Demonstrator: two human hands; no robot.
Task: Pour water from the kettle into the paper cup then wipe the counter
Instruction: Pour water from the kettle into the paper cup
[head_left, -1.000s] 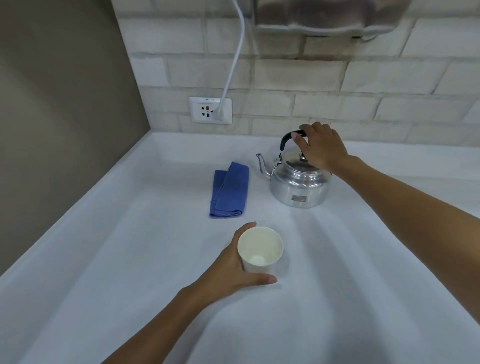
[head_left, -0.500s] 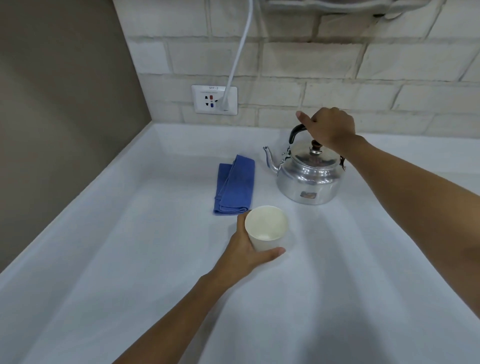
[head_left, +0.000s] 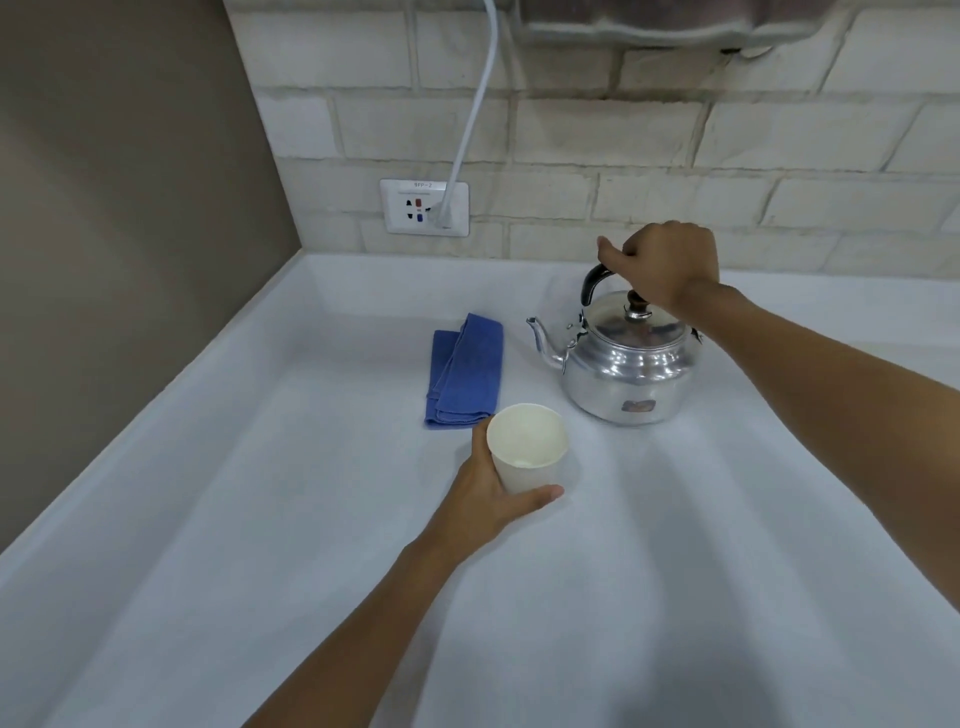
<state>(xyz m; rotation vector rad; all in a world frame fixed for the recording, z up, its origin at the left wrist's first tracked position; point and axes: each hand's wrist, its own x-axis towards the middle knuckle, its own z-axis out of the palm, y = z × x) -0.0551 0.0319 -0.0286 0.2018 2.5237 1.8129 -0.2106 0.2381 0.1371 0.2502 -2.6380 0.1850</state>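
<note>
A shiny metal kettle (head_left: 626, 371) stands on the white counter (head_left: 260, 519), spout pointing left. My right hand (head_left: 662, 267) is closed around its black handle from above. A white paper cup (head_left: 525, 447) stands upright in front of the kettle, its inside looking empty. My left hand (head_left: 488, 499) wraps it from the left and front. A folded blue cloth (head_left: 465, 371) lies flat just behind the cup and to the left of the kettle.
A brown wall (head_left: 130, 234) bounds the counter on the left and a pale brick wall (head_left: 623, 145) at the back. A wall socket (head_left: 423, 207) holds a white cable (head_left: 475, 104). A metal fixture (head_left: 649, 21) hangs above the kettle.
My left hand slid the cup away from me toward the cloth and kettle. My right hand has closed on the kettle handle and risen a little.
</note>
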